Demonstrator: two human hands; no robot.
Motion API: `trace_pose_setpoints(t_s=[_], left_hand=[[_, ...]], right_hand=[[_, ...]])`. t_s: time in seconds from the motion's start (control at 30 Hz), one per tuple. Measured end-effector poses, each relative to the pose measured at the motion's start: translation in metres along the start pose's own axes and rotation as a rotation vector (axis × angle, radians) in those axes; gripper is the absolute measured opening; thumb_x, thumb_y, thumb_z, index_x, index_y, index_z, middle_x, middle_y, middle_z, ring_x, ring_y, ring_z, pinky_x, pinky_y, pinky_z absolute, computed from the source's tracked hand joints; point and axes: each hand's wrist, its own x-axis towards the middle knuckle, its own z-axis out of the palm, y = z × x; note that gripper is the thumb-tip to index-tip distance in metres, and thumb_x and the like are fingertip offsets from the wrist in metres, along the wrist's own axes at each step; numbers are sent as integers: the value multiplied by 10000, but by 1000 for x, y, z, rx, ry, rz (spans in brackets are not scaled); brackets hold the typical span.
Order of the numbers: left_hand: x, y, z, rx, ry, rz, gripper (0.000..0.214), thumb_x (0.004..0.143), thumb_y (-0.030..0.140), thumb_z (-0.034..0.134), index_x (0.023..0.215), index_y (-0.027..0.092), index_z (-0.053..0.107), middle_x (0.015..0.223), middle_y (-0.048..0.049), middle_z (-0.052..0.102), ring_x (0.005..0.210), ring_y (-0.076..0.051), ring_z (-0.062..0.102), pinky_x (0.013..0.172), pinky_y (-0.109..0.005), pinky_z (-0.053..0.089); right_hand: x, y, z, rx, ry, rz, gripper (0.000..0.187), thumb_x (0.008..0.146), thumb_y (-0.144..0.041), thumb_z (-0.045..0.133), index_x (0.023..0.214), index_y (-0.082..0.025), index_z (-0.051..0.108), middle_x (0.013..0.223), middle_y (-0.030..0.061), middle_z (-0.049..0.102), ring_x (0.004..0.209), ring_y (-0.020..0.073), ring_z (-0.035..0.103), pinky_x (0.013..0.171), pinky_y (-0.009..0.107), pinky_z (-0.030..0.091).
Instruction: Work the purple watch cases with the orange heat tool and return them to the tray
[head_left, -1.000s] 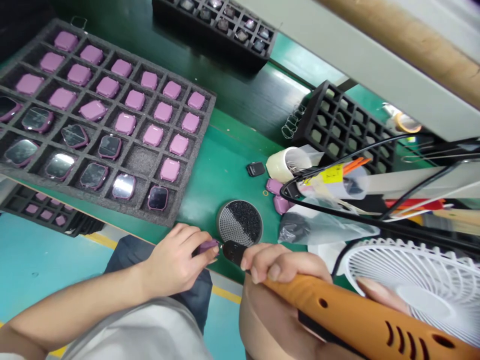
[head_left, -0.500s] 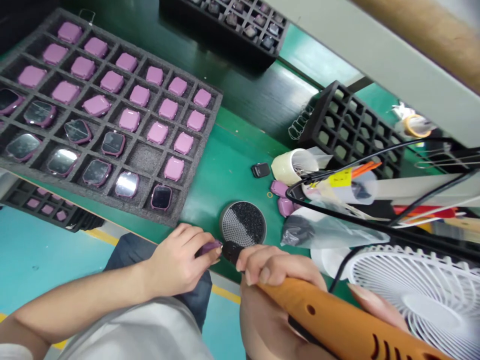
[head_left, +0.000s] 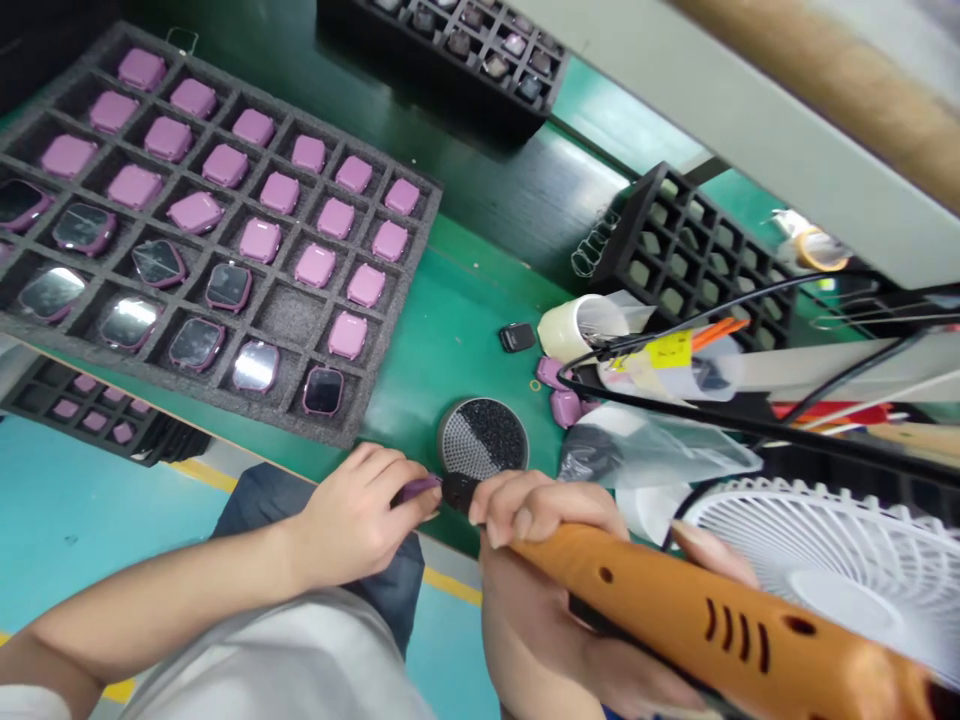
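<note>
My left hand (head_left: 367,515) pinches a purple watch case (head_left: 416,488) edge-on between thumb and fingers; much of it is hidden. An orange handheld power tool (head_left: 645,590) with a black nose lies in my right hand (head_left: 555,560), my fingers wrapped round its front part. The nose (head_left: 457,490) points left at the edge of the watch case; whether its tip touches is too small to tell. Just beyond the nose stands a round tin (head_left: 483,440) with a perforated, mesh-like face, partly covered in dark grains.
On the left lies a grey foam tray (head_left: 289,318) of purple watch cases, some screen-up. A pale cup (head_left: 577,330), a black watch case (head_left: 518,338), loose purple cases (head_left: 565,408), a cable (head_left: 675,422) and a white fan (head_left: 840,570) crowd the right. Black trays (head_left: 697,250) stand behind.
The orange tool's rear has swung a little, showing more of its body. Its nose and the watch case stay together, nearly in place. The view has shifted slightly.
</note>
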Motion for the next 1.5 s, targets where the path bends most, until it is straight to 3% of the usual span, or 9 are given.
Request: trace_pose_setpoints(t_s=[0.2,0.3,0.4,0.6,0.7,0.97,1.13,1.3,1.5], left_hand=[[-1,-1,-9,27,-172,41,508,923,55,615,1426,85,678,1379,-184,697,1259,-350,615,1039,-526,546],[-2,-2,-7,-5,-124,11,458,910,18,610,1322,171,739,1494,-191,633,1366,-366,580,1056,-545,549],[-3,-2,-5,-4,-57,-17,423,956,4,599,1286,219,754,1451,-173,646,1336,-343,601,1020,-518,570],[1,1,-10,-35,-92,-49,292,1020,141,611,1292,125,715,1341,-187,690,1215,-336,639,1027,-528,576],[3,3,-10,-21,-96,-64,215,1047,225,675,1233,123,709,1327,-179,702,1204,-329,650,1037,-514,570],[2,0,-7,-41,-59,-33,193,1072,200,677,1253,140,707,1317,-139,747,1203,-286,668,1045,-482,547],[0,-1,-10,-58,-109,8,234,1082,202,663,1308,160,709,1384,-142,737,1241,-288,655,1050,-489,540],[1,0,-10,-43,-109,-12,230,1070,211,672,1292,174,722,1346,-144,727,1229,-305,649,1035,-500,543],[3,0,-10,-42,-106,-8,221,1076,216,655,1283,172,722,1343,-145,730,1227,-303,655,1021,-500,550]], right_hand=[[17,-2,-13,20,129,-104,594,1029,-816,386,1430,-432,597,910,-2,709,649,197,614,574,400,562],[18,5,-16,41,128,-100,576,1028,-815,396,1396,-425,606,911,-6,719,637,189,611,545,380,556],[17,9,-16,57,141,-69,559,1031,-802,414,1406,-428,591,916,-9,722,650,194,621,565,388,564],[18,10,-15,45,136,-53,518,981,-762,593,1382,-434,614,906,-29,733,623,188,617,555,378,561],[18,11,-15,34,136,-66,507,985,-760,587,1368,-429,622,892,-29,733,617,189,623,541,372,561],[16,7,-9,37,119,-73,558,1028,-805,427,1396,-427,609,885,-15,720,621,186,619,542,375,552],[13,-15,3,15,282,-23,561,1025,-814,403,1354,-420,630,867,-4,690,669,204,596,616,448,567],[11,-14,3,10,127,-60,637,1039,-829,290,1410,-428,617,904,-12,709,663,202,611,588,435,563],[8,-5,2,10,116,-40,616,1048,-808,323,1445,-425,595,921,-8,709,677,202,620,591,431,578]])
